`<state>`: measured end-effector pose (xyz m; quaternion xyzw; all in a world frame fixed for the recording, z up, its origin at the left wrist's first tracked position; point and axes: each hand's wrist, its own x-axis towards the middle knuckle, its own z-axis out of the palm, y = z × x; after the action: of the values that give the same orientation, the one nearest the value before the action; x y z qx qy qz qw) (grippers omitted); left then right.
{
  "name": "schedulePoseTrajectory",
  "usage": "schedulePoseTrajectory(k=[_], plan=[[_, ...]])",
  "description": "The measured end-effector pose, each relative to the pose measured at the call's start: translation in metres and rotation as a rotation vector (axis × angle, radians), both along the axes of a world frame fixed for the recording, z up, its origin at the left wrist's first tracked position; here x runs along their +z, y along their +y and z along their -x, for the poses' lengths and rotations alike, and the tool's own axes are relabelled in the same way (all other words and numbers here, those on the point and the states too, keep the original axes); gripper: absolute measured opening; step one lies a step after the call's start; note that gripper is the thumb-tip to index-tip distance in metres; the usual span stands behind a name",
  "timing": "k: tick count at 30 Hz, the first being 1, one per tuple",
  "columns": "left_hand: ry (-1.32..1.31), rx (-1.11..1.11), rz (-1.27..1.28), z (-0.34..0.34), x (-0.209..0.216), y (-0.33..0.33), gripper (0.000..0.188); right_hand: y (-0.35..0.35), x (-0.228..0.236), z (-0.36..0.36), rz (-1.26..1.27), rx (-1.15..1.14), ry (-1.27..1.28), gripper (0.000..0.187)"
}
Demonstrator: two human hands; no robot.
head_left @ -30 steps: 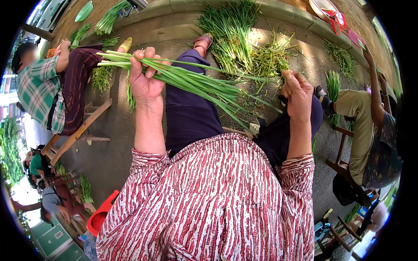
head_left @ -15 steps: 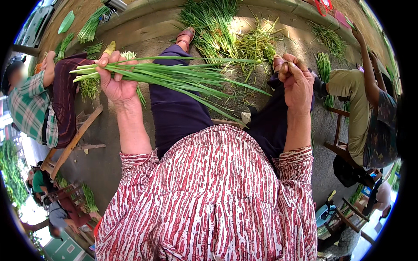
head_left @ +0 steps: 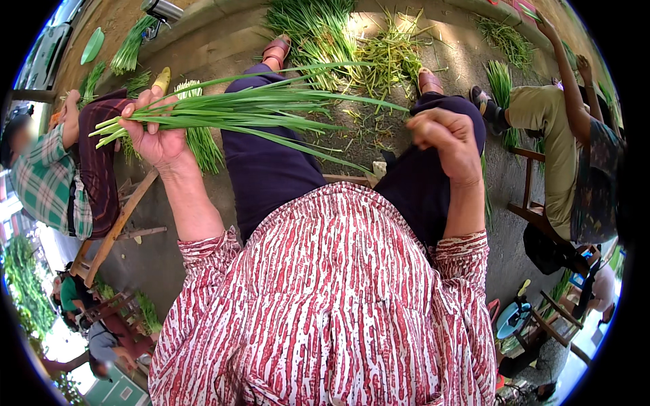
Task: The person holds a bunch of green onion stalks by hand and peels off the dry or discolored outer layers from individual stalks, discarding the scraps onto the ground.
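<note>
My left hand (head_left: 160, 141) is closed round a thin bunch of green garlic chives (head_left: 250, 108). Their pale stem ends stick out to the left, and the long flat leaves fan rightward over my lap. My right hand (head_left: 450, 142) hovers over my right thigh, fingers curled in and thumb pressed against them. Its fingertips are smeared by motion, and anything pinched there is too small to make out. Beneath the left hand lies another bunch of chives (head_left: 203, 145) with pale ends. Beyond my feet sit a big heap of green chives (head_left: 308, 40) and a heap of yellowish leaf scraps (head_left: 393, 57).
A person in a checked shirt (head_left: 44, 166) sits at left by a wooden stool (head_left: 122, 227). At right, another person in khaki trousers (head_left: 548, 128) sits beside more chives (head_left: 500, 84). A low kerb (head_left: 223, 24) runs behind the heaps. A metal flask (head_left: 162, 9) stands far left.
My left hand has shifted slightly left with the chives. The right hand has lowered a little and turned, its fingers curling inward. The whole view has shifted slightly.
</note>
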<state>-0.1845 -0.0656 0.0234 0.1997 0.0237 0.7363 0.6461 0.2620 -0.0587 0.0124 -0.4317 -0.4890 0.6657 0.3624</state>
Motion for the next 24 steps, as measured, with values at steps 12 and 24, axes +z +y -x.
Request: schedulePoseTrajectory(k=[12, 24], plan=[[-0.02, -0.021, 0.002, -0.007, 0.002, 0.001, 0.014, -0.014, -0.01, 0.073, -0.1, 0.407, -0.096, 0.03], [0.03, -0.014, -0.021, -0.005, -0.007, -0.002, 0.013, -0.016, -0.023, 0.098, -0.336, 0.212, -0.471, 0.019]])
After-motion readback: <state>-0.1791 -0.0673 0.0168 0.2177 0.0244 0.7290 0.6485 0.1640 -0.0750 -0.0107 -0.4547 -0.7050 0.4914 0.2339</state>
